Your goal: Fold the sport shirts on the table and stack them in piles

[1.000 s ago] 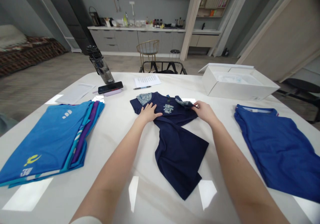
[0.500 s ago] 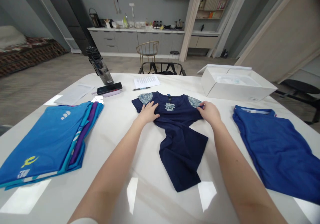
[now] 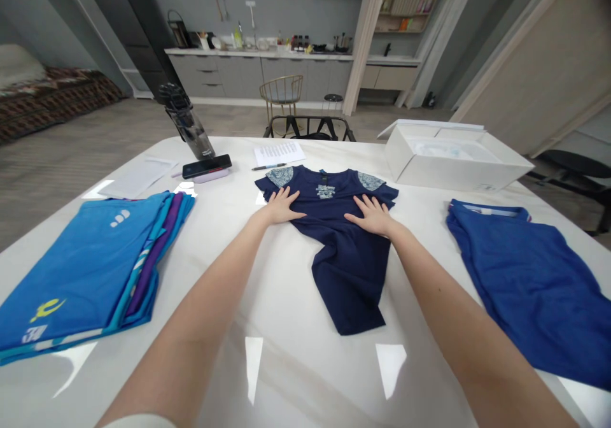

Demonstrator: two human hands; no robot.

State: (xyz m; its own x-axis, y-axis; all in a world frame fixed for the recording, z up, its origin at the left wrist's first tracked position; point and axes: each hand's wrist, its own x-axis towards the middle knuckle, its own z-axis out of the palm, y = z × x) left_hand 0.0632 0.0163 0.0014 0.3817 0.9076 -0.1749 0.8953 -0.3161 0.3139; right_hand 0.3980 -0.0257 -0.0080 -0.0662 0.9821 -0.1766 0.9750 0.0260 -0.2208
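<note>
A navy T-shirt [image 3: 353, 256] with patterned pale shoulders and a printed chest motif lies on the white table, its collar away from me. Its upper part is spread out, while the lower part is twisted and creased. On the shirt's left side, just below the sleeve, my left hand [image 3: 282, 207] rests with fingers spread. My right hand [image 3: 371, 216] lies flat on the chest's right side, fingers apart, below the other sleeve. Neither hand grips the cloth.
Folded blue and purple shirts [image 3: 95, 256] are stacked at the left, and a folded blue garment [image 3: 529, 281] lies at the right. Along the back are a bottle [image 3: 193, 132], a phone [image 3: 207, 167], a pen [image 3: 268, 167], printed paper [image 3: 279, 153] and an open white box [image 3: 453, 167].
My right hand has let go of the right sleeve edge and moved inward, flat onto the chest. The right sleeve is now spread out, and the shirt sits slightly farther from me.
</note>
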